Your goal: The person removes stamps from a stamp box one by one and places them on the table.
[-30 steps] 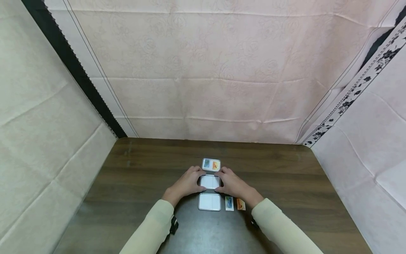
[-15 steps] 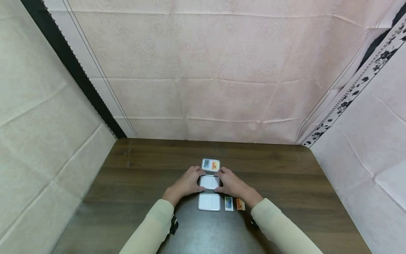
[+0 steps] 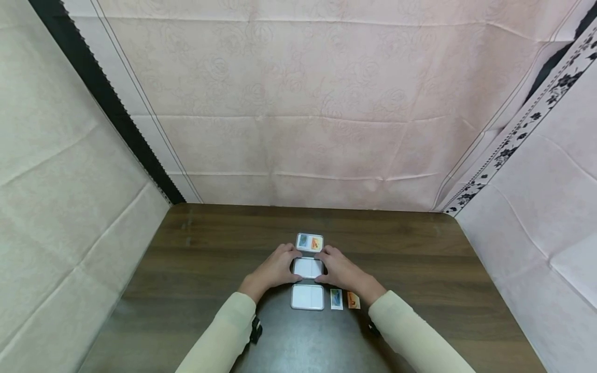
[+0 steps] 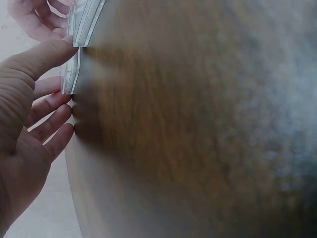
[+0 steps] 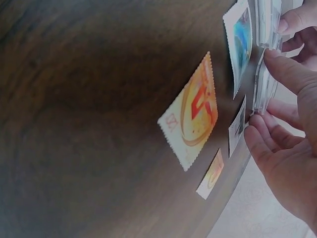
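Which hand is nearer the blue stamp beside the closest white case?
The right hand: it is just beyond the blue stamp, at the right side of the middle case. The left hand is farther, at that case's left side.

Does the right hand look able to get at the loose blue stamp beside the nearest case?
Likely yes: nothing covers the blue stamp, which lies on the table close to the right hand. That hand would first need to release the middle case.

Two stamps [image 3: 336, 299] lie right of the near case [image 3: 307, 297], the middle case [image 3: 308, 268] behind it
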Tool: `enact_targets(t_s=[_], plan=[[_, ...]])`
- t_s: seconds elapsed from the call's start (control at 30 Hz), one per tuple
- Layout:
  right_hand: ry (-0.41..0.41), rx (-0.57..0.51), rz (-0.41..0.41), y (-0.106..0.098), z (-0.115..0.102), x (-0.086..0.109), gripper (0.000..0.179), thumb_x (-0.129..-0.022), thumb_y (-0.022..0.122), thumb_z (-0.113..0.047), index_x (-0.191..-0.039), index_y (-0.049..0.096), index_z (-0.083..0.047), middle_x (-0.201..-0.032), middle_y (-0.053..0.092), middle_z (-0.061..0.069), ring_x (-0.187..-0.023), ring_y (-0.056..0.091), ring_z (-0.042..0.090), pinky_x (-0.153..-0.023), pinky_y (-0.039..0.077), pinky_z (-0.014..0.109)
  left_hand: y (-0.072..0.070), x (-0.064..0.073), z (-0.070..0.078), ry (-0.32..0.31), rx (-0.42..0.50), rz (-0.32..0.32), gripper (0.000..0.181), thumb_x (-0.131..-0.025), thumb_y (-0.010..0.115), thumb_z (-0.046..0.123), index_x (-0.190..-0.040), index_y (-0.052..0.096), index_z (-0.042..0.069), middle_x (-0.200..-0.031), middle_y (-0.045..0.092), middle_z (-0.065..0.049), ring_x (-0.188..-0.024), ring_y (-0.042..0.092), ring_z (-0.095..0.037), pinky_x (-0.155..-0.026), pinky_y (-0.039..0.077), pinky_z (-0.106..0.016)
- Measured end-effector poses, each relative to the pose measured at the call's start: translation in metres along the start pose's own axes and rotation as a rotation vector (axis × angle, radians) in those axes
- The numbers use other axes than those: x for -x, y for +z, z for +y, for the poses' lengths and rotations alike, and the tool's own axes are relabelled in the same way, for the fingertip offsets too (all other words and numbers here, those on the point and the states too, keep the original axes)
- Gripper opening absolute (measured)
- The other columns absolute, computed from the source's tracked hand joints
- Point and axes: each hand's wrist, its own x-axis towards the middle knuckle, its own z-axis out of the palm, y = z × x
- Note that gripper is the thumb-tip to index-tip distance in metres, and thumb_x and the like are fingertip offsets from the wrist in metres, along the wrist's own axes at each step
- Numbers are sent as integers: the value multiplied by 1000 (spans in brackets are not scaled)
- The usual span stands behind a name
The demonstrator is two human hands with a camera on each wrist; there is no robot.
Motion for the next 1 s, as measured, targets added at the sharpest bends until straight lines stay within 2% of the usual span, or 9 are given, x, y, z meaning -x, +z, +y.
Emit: enact_targets(t_s=[0.4,0.63,1.0], plan=[[10,0,-18,-2,-2,-3,63,-86,85,-35,-138,63,-7,-133,57,13,-110,55,20,-96,55,39,-4,-5,2,-43,0,-47,58,-82,88,38,-128,66,10,-126,58,-3,-111,48,-18,-97,50,-36],[42,-23,-32,-3,-4,-3,63,-86,85,-33,-139,62,-7,-134,55,13,-110,54,21,-98,55,40,-4,-7,2,-28,-25,-46,58,-82,88,39,-127,66,9,-125,58,-4,-110,48,-18,-96,49,-36],[60,-56,-47,-4,-6,-3,63,-85,86,-30,-139,63,-8,-130,55,12,-106,55,20,-95,56,38,-5,-7,2,-30,-17,-56,58,-83,87,39,-128,66,9,-123,57,-3,-110,48,-18,-95,50,-35]])
